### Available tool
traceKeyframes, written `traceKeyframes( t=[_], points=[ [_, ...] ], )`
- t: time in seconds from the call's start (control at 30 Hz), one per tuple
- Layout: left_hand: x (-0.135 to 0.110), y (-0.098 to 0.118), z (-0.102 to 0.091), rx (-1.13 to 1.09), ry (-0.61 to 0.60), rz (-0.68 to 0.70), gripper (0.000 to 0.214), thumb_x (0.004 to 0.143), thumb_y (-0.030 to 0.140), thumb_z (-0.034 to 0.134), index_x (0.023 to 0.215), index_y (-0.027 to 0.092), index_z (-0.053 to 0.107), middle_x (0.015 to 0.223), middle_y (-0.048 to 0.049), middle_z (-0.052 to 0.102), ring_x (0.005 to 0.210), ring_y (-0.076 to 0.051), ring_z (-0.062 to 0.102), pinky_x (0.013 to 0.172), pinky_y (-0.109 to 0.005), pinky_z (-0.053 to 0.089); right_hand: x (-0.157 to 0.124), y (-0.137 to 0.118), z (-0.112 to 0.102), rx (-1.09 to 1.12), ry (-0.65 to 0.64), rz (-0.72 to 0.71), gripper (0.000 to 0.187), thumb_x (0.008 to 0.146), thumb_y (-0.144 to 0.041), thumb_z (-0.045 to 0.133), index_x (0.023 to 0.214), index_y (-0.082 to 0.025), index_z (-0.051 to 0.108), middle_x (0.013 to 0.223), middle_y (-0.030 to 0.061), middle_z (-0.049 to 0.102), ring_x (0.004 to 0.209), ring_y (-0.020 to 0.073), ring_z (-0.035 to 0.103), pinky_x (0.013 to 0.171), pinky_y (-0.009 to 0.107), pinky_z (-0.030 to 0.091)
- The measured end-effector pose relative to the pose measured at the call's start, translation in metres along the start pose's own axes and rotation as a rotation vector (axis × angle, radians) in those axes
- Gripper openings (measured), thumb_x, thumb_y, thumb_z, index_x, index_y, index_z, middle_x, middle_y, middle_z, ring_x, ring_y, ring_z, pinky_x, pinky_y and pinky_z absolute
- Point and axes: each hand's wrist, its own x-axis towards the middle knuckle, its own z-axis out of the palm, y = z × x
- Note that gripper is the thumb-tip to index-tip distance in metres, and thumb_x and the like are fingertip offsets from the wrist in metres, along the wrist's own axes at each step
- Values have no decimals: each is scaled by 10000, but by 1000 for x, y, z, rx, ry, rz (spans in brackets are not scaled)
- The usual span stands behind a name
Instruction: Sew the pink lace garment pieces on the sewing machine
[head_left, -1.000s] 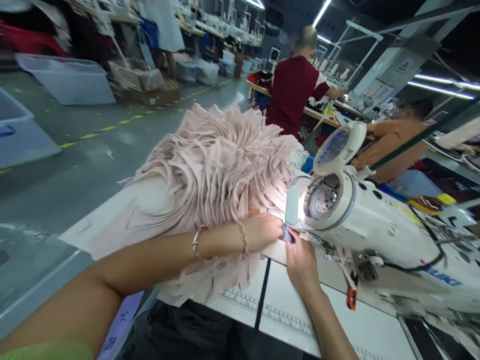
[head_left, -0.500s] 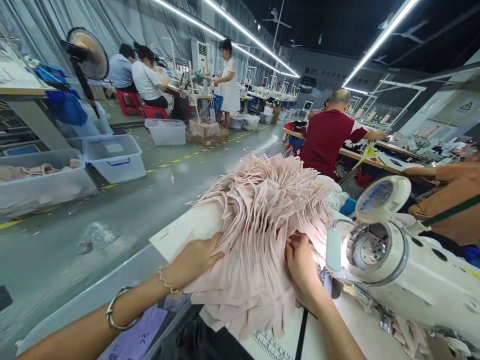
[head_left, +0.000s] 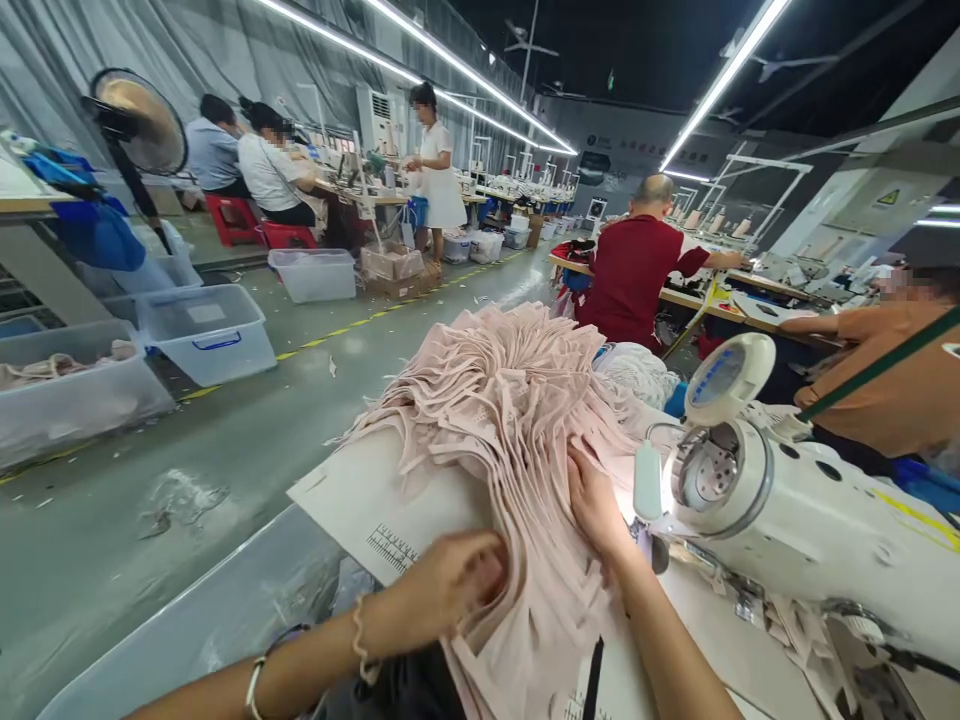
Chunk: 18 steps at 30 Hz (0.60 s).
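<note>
A thick pile of pale pink fabric pieces [head_left: 525,400], fanned into many layered folds, lies on the white sewing table [head_left: 360,480] and hangs over its near edge. Against the pile's lower left side is my left hand [head_left: 457,580], curled and blurred by motion, so its grip is unclear. My right hand [head_left: 596,500] is closed at the pile's right side, its fingertips tucked among the layers. Close to the right of that hand stands the lit head of a white sewing machine [head_left: 712,470]. Printed ruler marks show on the tabletop.
A clear plastic bin [head_left: 217,610] sits below the table at left. More bins [head_left: 210,335] and a standing fan [head_left: 139,120] are farther left. A co-worker in a red shirt [head_left: 637,265] sits ahead; another in orange [head_left: 892,370] is at right. White bundled material [head_left: 637,375] lies behind the pile.
My left hand has moved right and nearer to me, pushing the pile's left side inward and uncovering more tabletop. My right hand stays at the pile's right side. The camera view has shifted slightly.
</note>
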Motion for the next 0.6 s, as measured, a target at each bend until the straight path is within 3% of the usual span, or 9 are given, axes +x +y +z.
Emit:
traceKeyframes(
  t=[0.1,0.2,0.3,0.37,0.4,0.43,0.5,0.57,0.6],
  points=[
    [23,-21,-31,-65,338,6,610,929,713,382,1125,157,540,1037,-128,659,927,-255,647,818,-377,548,-44,-10,-11,-12,-160,112,316,974,-435,343,817,-240,536,686,12,625,645,194,592,613,296,462],
    [46,-25,-50,45,460,69,732,841,754,519,1267,163,455,1166,-158,613,1065,-309,622,940,-491,510,-86,-20,-15,-98,-239,96,167,908,-315,458,754,-252,436,627,-29,569,574,166,529,548,255,379],
    [54,-3,-51,258,783,150,729,773,695,671,1236,172,463,1178,-133,562,1126,-329,568,988,-533,464,-115,-28,-17,-174,-205,45,174,898,-230,459,731,-247,417,674,-15,582,632,171,536,588,253,380],
    [48,19,-43,423,1095,258,502,848,509,693,1170,186,484,1116,-98,544,1068,-284,556,941,-478,480,-129,-31,-21,-175,-160,18,242,922,-256,465,689,-243,402,673,-5,561,658,180,529,612,264,399],
    [44,29,-37,518,1173,347,363,881,383,685,1128,195,498,1055,-76,547,1025,-257,550,919,-442,479,-134,-33,-24,-152,-140,17,282,937,-280,468,667,-240,395,670,-2,545,668,182,527,622,270,411],
    [40,37,-29,617,1122,444,246,911,267,651,1102,203,510,1009,-58,555,993,-233,544,911,-410,470,-139,-34,-27,-114,-121,26,312,945,-305,478,652,-237,396,676,0,533,678,182,527,631,275,425],
    [35,47,-11,796,756,657,141,952,173,575,1087,197,544,1000,-53,592,997,-216,550,938,-390,443,-147,-37,-35,-13,-92,74,295,932,-331,522,662,-232,456,746,14,549,730,185,553,653,279,455],
    [34,49,7,927,384,725,141,989,232,546,1107,164,581,1102,-93,626,1122,-250,544,1024,-427,395,-153,-40,-42,100,-83,142,211,897,-334,573,720,-225,538,888,45,595,826,194,584,671,276,476],
    [36,48,15,969,263,715,180,998,280,546,1106,145,599,1163,-121,627,1199,-277,521,1070,-457,359,-156,-41,-46,151,-91,187,180,880,-339,592,747,-222,559,927,50,606,844,193,590,660,269,475]
  ],
)
